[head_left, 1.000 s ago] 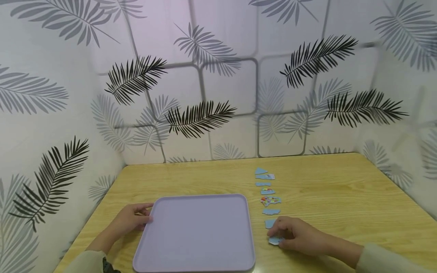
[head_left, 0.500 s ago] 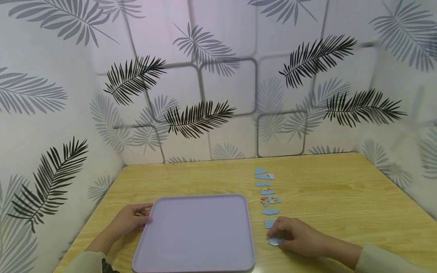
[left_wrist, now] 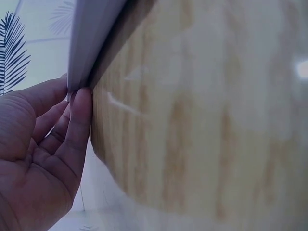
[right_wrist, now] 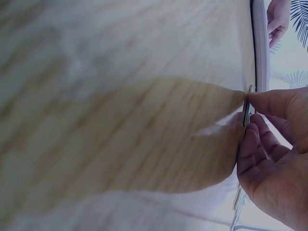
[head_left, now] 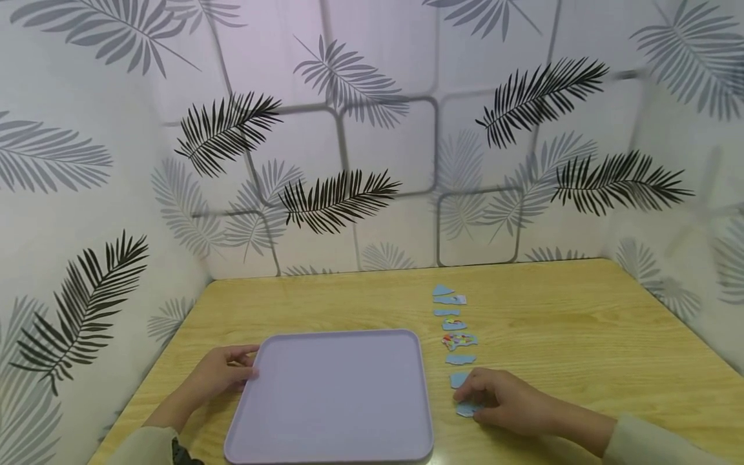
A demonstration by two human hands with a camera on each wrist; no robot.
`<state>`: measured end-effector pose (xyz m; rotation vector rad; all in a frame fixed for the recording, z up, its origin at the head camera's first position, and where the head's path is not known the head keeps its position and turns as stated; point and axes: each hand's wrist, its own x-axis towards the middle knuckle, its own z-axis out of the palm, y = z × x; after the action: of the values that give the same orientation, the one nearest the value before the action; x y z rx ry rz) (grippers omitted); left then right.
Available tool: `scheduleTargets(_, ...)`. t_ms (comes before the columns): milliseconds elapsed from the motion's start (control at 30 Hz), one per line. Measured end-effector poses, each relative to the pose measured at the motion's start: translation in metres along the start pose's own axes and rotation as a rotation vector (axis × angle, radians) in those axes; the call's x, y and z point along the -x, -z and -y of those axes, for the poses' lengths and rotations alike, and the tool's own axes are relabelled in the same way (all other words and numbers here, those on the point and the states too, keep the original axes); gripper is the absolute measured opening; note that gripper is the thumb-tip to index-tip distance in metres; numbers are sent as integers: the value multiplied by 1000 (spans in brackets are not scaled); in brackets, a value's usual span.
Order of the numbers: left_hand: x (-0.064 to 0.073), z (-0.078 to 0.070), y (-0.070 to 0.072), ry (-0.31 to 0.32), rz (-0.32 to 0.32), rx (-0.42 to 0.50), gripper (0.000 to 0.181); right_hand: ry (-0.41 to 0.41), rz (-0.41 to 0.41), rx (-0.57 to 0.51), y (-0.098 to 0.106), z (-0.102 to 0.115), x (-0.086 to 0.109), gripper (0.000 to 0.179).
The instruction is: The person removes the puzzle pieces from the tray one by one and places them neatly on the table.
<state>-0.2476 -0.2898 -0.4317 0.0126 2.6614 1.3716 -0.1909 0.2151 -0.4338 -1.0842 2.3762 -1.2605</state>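
A lilac rectangular tray (head_left: 331, 397) lies flat on the wooden table in the head view. At its left rim my left hand (head_left: 215, 374) holds the edge; in the left wrist view the thumb and fingers meet at the tray's rim (left_wrist: 91, 38). To the right of the tray, my right hand (head_left: 514, 402) pinches a light-blue puzzle piece (head_left: 467, 410) between thumb and fingers, low at the table. From the right wrist the piece (right_wrist: 248, 108) shows edge-on at the fingertips. Another blue piece (head_left: 458, 380) lies just beyond, partly covered by the fingers.
Several more puzzle pieces run in a column away from me, including one with a multicoloured print (head_left: 459, 341) and a small blue one (head_left: 442, 290) at the far end. Behind the wooden table (head_left: 581, 323) stands a leaf-patterned backdrop (head_left: 395, 232), which also closes in both sides.
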Motion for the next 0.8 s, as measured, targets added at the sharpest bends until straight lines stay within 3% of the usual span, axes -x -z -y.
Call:
scheduleTargets(300,2,3,3,27,-6,-5,53,-41,-30,55,7,6,-1,27)
scheduleTargets(400,5,-1,7,-2,25,-33,55,-51,-42,60,12,8,-2,27)
scheduleTargets(600,6,-24,19,-79,52,-57,54,-27,-73,44,26,11,-5,26)
scheduleTargets(800,1,-57,8,-150,28,-93,52,8,-175,232,46,12,-12,27)
